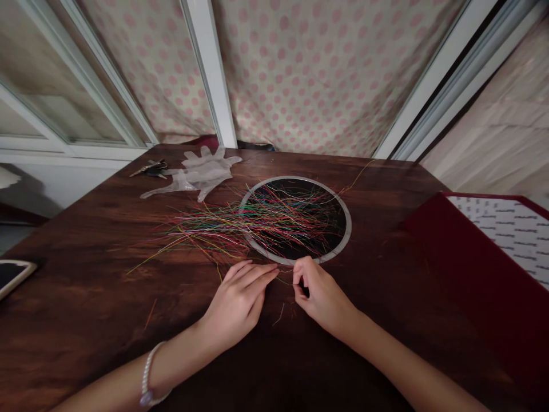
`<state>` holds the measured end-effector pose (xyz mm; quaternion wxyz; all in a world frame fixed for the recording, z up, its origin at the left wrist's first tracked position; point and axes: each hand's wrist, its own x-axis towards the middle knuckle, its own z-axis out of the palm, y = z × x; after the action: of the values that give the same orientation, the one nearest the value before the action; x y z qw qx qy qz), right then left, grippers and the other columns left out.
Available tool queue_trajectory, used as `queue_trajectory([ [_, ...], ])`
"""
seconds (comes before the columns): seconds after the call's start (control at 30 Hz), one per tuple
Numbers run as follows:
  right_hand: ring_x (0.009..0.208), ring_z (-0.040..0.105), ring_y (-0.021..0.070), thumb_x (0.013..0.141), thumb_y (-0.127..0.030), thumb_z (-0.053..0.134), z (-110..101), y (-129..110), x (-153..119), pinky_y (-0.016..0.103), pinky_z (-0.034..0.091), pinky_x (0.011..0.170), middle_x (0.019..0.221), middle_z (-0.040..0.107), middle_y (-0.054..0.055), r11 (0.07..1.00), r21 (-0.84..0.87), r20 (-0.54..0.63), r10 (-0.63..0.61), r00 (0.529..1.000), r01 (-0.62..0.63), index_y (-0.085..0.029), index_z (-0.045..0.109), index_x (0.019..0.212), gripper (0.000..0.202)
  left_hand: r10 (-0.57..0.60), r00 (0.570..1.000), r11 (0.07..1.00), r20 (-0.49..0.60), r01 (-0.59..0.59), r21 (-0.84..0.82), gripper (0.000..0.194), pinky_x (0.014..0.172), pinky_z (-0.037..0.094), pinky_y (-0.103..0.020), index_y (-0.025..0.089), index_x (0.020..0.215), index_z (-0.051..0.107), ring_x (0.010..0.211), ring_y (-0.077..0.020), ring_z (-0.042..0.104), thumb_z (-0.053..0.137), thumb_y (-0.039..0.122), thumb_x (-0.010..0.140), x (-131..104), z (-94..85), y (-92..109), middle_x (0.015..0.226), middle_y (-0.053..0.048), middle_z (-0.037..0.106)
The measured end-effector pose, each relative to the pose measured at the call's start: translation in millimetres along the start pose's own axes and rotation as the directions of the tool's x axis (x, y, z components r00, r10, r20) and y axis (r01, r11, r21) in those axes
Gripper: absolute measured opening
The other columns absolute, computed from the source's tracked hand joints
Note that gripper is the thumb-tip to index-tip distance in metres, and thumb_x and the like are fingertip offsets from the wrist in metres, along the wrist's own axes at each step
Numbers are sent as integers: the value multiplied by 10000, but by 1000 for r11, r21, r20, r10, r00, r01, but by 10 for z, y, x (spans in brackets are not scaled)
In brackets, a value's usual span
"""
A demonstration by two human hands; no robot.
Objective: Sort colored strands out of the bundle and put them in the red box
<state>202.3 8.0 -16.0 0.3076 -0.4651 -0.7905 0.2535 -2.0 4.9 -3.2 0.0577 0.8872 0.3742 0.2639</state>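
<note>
My right hand (319,294) is closed in a pinch near the table's front, with a thin green wire (283,281) at its fingertips. The wire spans the small gap to my left hand (238,294), whose fingers are stretched out low over the table, thumb apart below them. Whether the left fingertips press on the wire is hard to see. Just beyond both hands lies a loose heap of thin coloured wires (274,220), red, green, yellow and white. It covers part of a round black mat with a pale rim (348,223) and spills off it to the left.
Crumpled clear plastic gloves (206,171) and keys (151,169) lie at the back left. A dark red box or folder (467,274) takes up the right side. A pale-edged dark object (15,274) is at the left edge. Stray wire bits (150,313) are scattered on the wooden table (86,240).
</note>
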Motion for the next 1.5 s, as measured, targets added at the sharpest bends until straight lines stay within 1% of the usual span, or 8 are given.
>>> queue_trajectory([
  [0.13, 625, 457, 100, 652, -4, 475, -23, -42, -29, 209, 394, 576, 772, 504, -13, 1000, 28, -52, 14, 999, -12, -205, 367, 888, 329, 14, 1000, 1000, 9, -14, -19, 344, 942, 388, -406, 139, 1141, 582, 1010, -201, 589, 451, 19, 847, -4, 4, 8, 1159, -62, 654],
  [0.33, 605, 444, 88, 666, -24, 491, -17, -93, -111, 191, 385, 553, 753, 504, -24, 999, 43, -119, 1, 993, 4, -216, 386, 885, 310, 41, 999, 998, -32, -43, -54, 223, 817, 435, -329, 157, 1088, 613, 933, -181, 603, 531, 128, 884, 16, 30, 25, 1073, -42, 686],
  [0.57, 676, 481, 106, 706, 17, 455, -5, -74, -149, 218, 427, 598, 792, 527, -1, 971, 4, -204, -233, 951, 239, -212, 403, 851, 277, 49, 997, 996, -58, -53, -69, 160, 724, 423, -292, 188, 988, 640, 835, -158, 617, 518, 138, 898, -7, 7, 6, 984, -10, 706],
  [0.7, 823, 532, 140, 774, 3, 497, -85, -88, -135, 279, 481, 722, 913, 563, 52, 949, -56, -256, -313, 915, 309, -192, 458, 934, 256, 38, 997, 994, -69, -44, -99, 162, 731, 421, -290, 186, 979, 634, 832, -153, 616, 520, 112, 891, -8, -17, 13, 975, -11, 702],
  [0.87, 821, 555, 153, 770, 48, 500, -152, -84, -117, 306, 490, 726, 900, 602, 58, 920, -100, -227, -391, 892, 378, -179, 558, 920, 278, 11, 994, 991, -108, -25, -130, 151, 728, 414, -291, 191, 937, 635, 797, -148, 618, 524, 103, 885, -9, -13, 29, 924, -6, 703],
  [1.03, 785, 581, 147, 784, -8, 588, -136, -81, -108, 305, 495, 707, 876, 649, 49, 916, -107, -264, -402, 877, 388, -171, 577, 1056, 317, 11, 995, 992, -101, -23, -122, 151, 721, 425, -290, 192, 936, 638, 783, -154, 626, 515, 117, 890, -12, 0, 29, 909, -12, 708],
  [1.2, 753, 583, 141, 789, -35, 606, -133, -62, -141, 300, 488, 674, 837, 660, 28, 894, -130, -246, -449, 859, 429, -194, 627, 979, 248, 25, 997, 993, -80, -34, -113, 167, 724, 445, -287, 199, 935, 647, 785, -153, 635, 499, 130, 897, -18, -3, 46, 908, -16, 711],
  [1.5, 862, 583, 170, 838, -59, 541, -156, -99, -158, 316, 537, 732, 1032, 641, 72, 869, -251, -171, -473, 864, 426, -195, 651, 980, 225, 43, 997, 991, -66, -51, -120, 164, 716, 457, -293, 191, 938, 643, 786, -159, 641, 512, 109, 883, -13, 19, 48, 906, -19, 710],
])
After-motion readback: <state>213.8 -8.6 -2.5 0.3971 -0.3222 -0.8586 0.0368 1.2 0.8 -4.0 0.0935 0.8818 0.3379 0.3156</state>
